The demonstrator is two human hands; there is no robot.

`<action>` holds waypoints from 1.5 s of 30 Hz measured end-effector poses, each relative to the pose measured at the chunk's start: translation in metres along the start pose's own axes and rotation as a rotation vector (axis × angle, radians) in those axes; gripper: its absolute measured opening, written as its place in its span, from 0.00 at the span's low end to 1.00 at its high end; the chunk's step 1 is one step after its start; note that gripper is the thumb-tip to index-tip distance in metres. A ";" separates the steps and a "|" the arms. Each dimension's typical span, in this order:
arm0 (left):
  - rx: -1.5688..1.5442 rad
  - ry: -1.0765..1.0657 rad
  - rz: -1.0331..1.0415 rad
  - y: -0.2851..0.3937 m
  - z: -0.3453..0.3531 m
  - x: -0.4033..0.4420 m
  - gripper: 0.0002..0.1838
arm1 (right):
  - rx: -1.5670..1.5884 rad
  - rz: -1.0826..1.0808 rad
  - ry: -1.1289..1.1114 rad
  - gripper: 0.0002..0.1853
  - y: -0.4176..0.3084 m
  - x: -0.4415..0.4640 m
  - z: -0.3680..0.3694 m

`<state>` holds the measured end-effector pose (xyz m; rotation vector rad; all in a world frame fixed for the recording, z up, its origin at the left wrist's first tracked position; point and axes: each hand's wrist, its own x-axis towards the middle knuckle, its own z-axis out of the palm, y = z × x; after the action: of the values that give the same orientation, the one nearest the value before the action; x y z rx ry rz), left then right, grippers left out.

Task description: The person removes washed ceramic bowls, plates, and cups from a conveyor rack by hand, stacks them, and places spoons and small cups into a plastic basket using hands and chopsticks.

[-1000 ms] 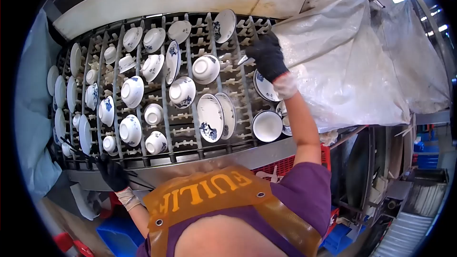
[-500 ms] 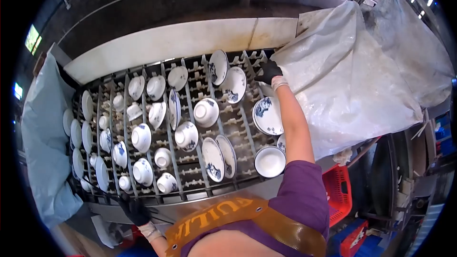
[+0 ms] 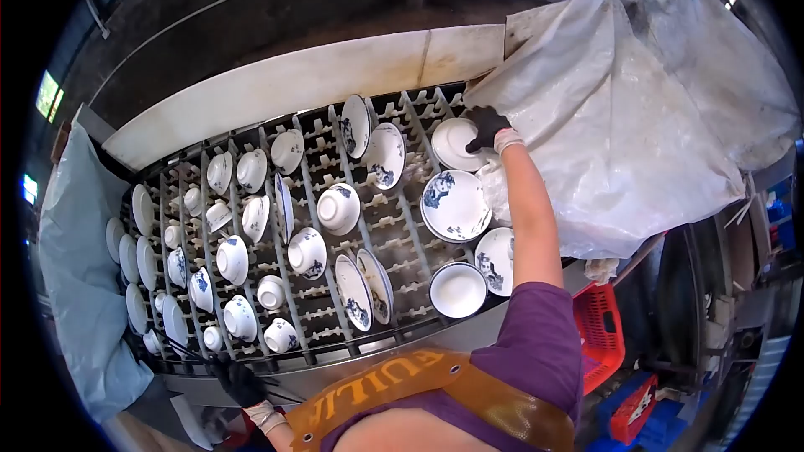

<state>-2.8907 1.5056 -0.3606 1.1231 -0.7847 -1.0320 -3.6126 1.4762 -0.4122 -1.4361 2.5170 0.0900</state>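
My right hand (image 3: 488, 130), in a black glove, reaches to the conveyor's far right, its fingers closed on the side of a white bowl (image 3: 450, 141) whose foot ring faces up. Just nearer lies a blue-patterned white plate (image 3: 459, 208), partly overlapping another dish. Closer to me are a second patterned plate (image 3: 496, 264) and a dark-rimmed white bowl (image 3: 458, 290). My left hand (image 3: 240, 380), gloved in black too, is low at the conveyor's front edge. Its fingers are closed around thin dark rods (image 3: 186, 348) that stick out on both sides.
The pronged conveyor (image 3: 394, 238) carries several bowls and plates, many tilted or upside down. A clear plastic curtain (image 3: 620, 134) drapes over its right end, a bluish sheet (image 3: 79, 285) over its left. A white board (image 3: 293, 84) borders the back. A red basket (image 3: 599, 335) stands lower right.
A white bowl now shows under my right hand by the plastic curtain. The dishes on the conveyor have shifted left in view, and more of the plate at right shows. My left hand stays low.
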 end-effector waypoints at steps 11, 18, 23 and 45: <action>-0.441 -0.024 -0.268 0.010 0.027 -0.016 0.20 | 0.425 -0.032 -0.042 0.61 0.011 0.039 0.038; -0.289 0.099 -0.272 0.009 0.034 -0.026 0.20 | 0.463 -0.277 0.349 0.31 -0.016 0.005 -0.017; -0.362 0.068 -0.259 -0.015 0.005 -0.011 0.20 | 0.242 -0.526 0.421 0.21 -0.074 -0.035 -0.085; 0.094 -0.208 -0.067 -0.039 0.018 -0.044 0.14 | 0.673 -0.648 -0.518 0.20 -0.049 -0.074 0.006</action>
<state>-2.9319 1.5376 -0.3931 1.1401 -0.9745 -1.1913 -3.5333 1.5140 -0.3976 -1.5660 1.3879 -0.4034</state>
